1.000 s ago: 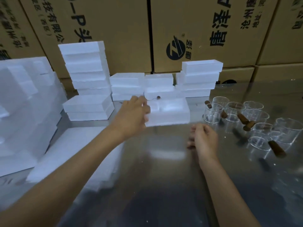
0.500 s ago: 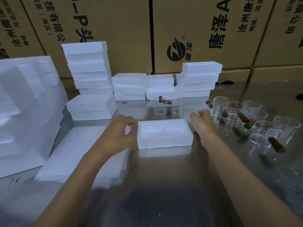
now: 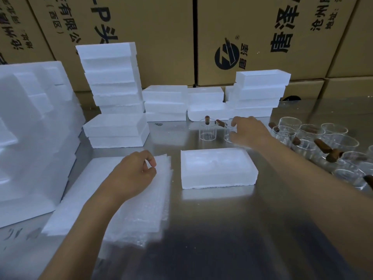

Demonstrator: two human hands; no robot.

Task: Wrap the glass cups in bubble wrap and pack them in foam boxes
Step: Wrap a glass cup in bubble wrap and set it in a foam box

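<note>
Two glass cups with brown wooden handles stand on the steel table (image 3: pixel 222 229) at about twelve o'clock from me, just past an open foam box (image 3: pixel 219 168) that lies at the centre. My right hand (image 3: pixel 249 131) reaches over that box to the right-hand cup (image 3: pixel 229 131); my fingers curl around its rim and side, though I cannot tell how firm the grip is. The other cup (image 3: pixel 207 131) stands just beside it to the left, untouched, its handle pointing up.

My left hand (image 3: pixel 132 174) rests at about nine o'clock from the box, on a stack of bubble wrap sheets (image 3: pixel 129 205). Its thumb and forefinger are pinched together at the top sheet's far edge, the other fingers loosely curled.

At three o'clock, a cluster of more glass cups (image 3: pixel 331 142) crowds the table, their wooden handles pointing various ways. Along the back, from ten to one o'clock, stand stacks of white foam boxes (image 3: pixel 113 81) of differing heights. At far left sits a large moulded foam block (image 3: pixel 34 126). Behind everything rise brown cardboard cartons (image 3: pixel 161 37) printed with black characters.
</note>
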